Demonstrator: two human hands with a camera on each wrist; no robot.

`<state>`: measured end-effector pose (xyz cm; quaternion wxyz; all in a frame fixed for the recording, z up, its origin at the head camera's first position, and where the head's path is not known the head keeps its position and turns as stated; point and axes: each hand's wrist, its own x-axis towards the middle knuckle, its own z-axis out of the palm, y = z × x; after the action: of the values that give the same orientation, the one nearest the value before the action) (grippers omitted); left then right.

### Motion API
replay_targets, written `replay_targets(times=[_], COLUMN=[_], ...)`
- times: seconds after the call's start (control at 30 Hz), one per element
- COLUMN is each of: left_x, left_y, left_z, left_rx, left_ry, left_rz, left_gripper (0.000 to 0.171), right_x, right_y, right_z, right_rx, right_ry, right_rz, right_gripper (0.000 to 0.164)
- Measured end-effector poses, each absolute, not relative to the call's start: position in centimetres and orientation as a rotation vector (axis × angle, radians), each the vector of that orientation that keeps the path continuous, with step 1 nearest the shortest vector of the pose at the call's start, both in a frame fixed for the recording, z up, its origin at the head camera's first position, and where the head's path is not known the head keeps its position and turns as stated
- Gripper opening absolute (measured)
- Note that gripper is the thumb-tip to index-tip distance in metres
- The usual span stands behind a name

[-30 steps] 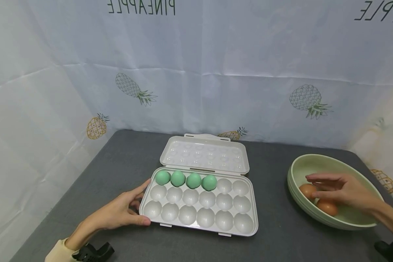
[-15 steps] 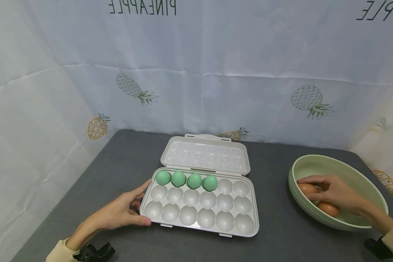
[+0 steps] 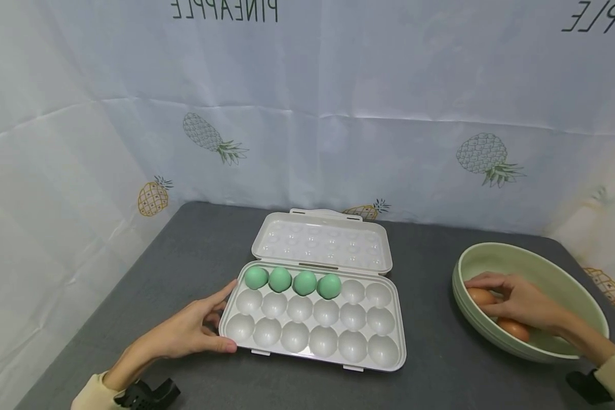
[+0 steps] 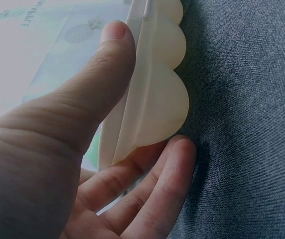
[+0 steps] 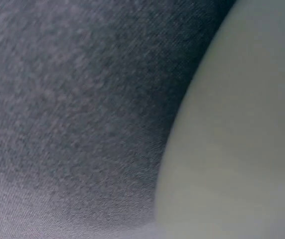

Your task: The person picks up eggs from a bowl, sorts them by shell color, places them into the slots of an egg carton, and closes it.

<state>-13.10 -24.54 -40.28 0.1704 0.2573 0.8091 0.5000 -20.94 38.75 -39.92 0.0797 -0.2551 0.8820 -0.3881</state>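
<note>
A white plastic egg tray lies open on the table, its lid folded back. Several green round, egg-like pieces fill the left part of its far row, among them one green piece. My left hand holds the tray's left end. In the left wrist view its thumb lies along the rim and its fingers curl by the cups. Inside the green bowl, my right hand grips a brown egg, partly covered by the fingers. Another brown egg lies just below that hand.
The bowl, which looks stacked on another one, stands at the right side of the dark table. Behind the table hangs a white curtain with pineapple prints. In the right wrist view only the bowl's outer wall and the tablecloth show.
My right hand has moved slightly left and lower in the bowl, and its fingers have closed around the left brown egg. My left hand stays on the tray.
</note>
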Motion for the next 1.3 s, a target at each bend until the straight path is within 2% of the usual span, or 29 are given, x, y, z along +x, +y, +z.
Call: replay_targets(times=[0.43, 0.73, 0.97, 1.17, 1.3], left_x=[-13.1, -13.0, -13.1, -13.1, -13.1], left_y=[-24.5, -24.5, -24.5, -24.6, -24.6], left_z=[-40.2, -40.0, -40.0, -40.2, -40.3], left_rx=[0.735, 0.742, 0.743, 0.746, 0.742], left_ry=[2.296, 2.293, 2.281, 2.281, 2.274], left_rz=[1.421, 1.424, 1.431, 1.432, 1.437], left_gripper=[0.115, 0.114, 0.114, 0.114, 0.115], right_x=[-21.2, -20.7, -20.5, -20.5, -20.6], right_y=[38.1, 37.5, 36.6, 35.8, 34.9], right_z=[-40.0, -39.3, -37.3, -35.4, -34.9], right_rx=[-0.86, -0.581, -0.291, -0.233, -0.243], right_ry=[2.664, 2.751, 2.788, 2.918, 2.912], right_rz=[-1.227, -1.296, -1.366, -1.346, -1.378], right_gripper=[0.038, 0.045, 0.042, 0.054, 0.053])
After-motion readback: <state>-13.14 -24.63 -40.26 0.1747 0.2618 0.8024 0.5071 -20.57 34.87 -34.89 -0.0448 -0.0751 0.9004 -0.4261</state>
